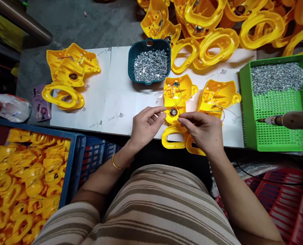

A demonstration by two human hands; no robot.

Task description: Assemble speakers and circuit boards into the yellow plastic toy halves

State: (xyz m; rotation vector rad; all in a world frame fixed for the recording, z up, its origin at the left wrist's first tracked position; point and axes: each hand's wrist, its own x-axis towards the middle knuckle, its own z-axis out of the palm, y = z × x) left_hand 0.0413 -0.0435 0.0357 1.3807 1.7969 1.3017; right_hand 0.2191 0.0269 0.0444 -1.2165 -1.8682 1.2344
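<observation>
In the head view, my left hand point(147, 124) is curled, thumb close to the fingertips, at the left edge of a yellow shell point(178, 92). My right hand point(205, 131) comes in from the opposite edge, thumb and forefinger drawn together; I cannot tell whether either hand pinches anything small. The shell lies open-side up between and just beyond my hands, with a round speaker point(173, 112) between my fingertips. A small circuit board point(176, 84) and thin wires point(180, 97) sit farther up inside it. Its oval handle point(173, 146) lies nearer to me, below the gap between my hands.

Just beyond my right hand is a second yellow shell point(216, 92), with loose wires. Well to the right of that hand stands a green basket point(250, 131) with metal screws point(277, 76) at its far end and a screwdriver point(298, 119) above its near part. Beyond my left hand is a dark bowl point(131, 64) full of screws. Farther left lie more yellow shells point(76, 68).
</observation>
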